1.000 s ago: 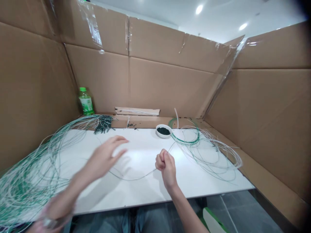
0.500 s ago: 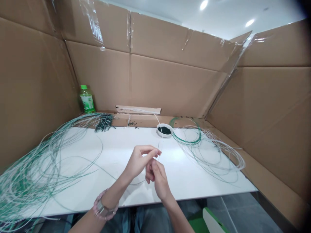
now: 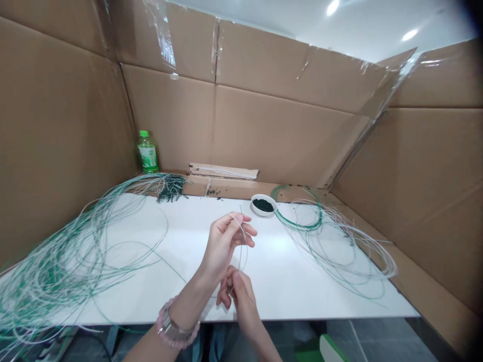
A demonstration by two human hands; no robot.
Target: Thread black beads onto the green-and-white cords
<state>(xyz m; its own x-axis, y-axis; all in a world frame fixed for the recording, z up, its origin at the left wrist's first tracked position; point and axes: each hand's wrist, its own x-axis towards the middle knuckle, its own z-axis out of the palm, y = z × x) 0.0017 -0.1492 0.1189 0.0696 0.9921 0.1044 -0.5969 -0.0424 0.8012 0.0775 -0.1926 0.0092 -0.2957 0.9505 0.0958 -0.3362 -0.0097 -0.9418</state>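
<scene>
My left hand (image 3: 222,239) pinches thin cords between thumb and index finger, its other fingers loosely spread. One thin green cord (image 3: 240,256) runs down from it, and a white cord (image 3: 246,236) curves beside it in a loop. Lower down, my right hand (image 3: 243,294) is closed around the lower part of these cords between thumb and fingers. Just beyond both hands sits a white dish (image 3: 252,209) holding small dark pieces (image 3: 263,205). A long green cord (image 3: 169,266) trails across the tabletop toward the hands from the left.
A large tangle of green and white cords (image 3: 71,251) covers the left side, ending in a dark-tipped bunch (image 3: 171,187). Looser coils (image 3: 317,227) lie right. A green bottle (image 3: 148,155) stands at the back left. Cardboard walls (image 3: 287,130) enclose the white table (image 3: 332,296).
My hands have moved apart: the left slightly up, the right down toward me, with more cord showing between them. The white strand now bows into a loop. The view has shifted left.
</scene>
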